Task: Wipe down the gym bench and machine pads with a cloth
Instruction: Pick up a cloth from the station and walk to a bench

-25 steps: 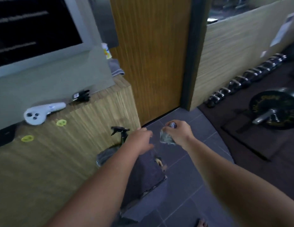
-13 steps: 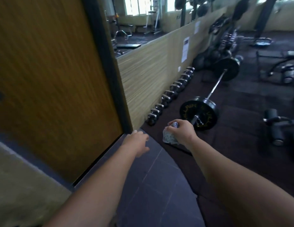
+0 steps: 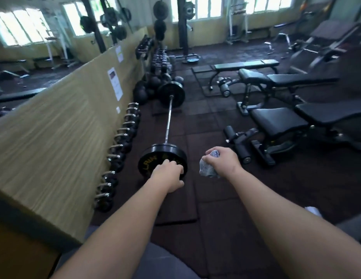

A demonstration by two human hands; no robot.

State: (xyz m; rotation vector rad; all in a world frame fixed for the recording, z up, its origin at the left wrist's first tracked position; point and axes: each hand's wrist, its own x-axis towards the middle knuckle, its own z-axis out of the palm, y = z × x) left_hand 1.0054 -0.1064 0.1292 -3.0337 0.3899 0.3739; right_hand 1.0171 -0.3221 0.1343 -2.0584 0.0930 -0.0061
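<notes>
The right hand (image 3: 222, 162) is clamped in a fist on a crumpled grey speckled cloth (image 3: 208, 171), with the wad showing above and below the fingers. The left hand (image 3: 168, 175) hangs out in front, fingers loosely curled, holding nothing. The hands are apart, both in the air and well short of any pad.

The step in hand looks like the approach to the first bench; no wiping seems to have begun. The nearest bench (image 3: 280, 122) stands ahead to the right, its seat pad toward the person and its long back pad (image 3: 332, 111) running off to the right. To do the wipe well, the person would best open the cloth from its ball to a flat face before it meets the pad. Then they would press with the palm and run long overlapping strokes along the pad, with the free left hand steadying the frame. The foot rollers (image 3: 239, 144) at the near end deserve a pass too.

A second bench (image 3: 286, 79) stands behind the first, and a flat bench (image 3: 246, 64) farther back. A barbell (image 3: 168, 119) lies on the floor to the left, its near plate (image 3: 162, 158) showing just past the left hand. A row of dumbbells (image 3: 121, 141) lines the foot of the wooden partition (image 3: 54, 127). The barbell is the thing to step round, and the nearest bench's low frame feet (image 3: 264, 156) could catch a toe.
</notes>
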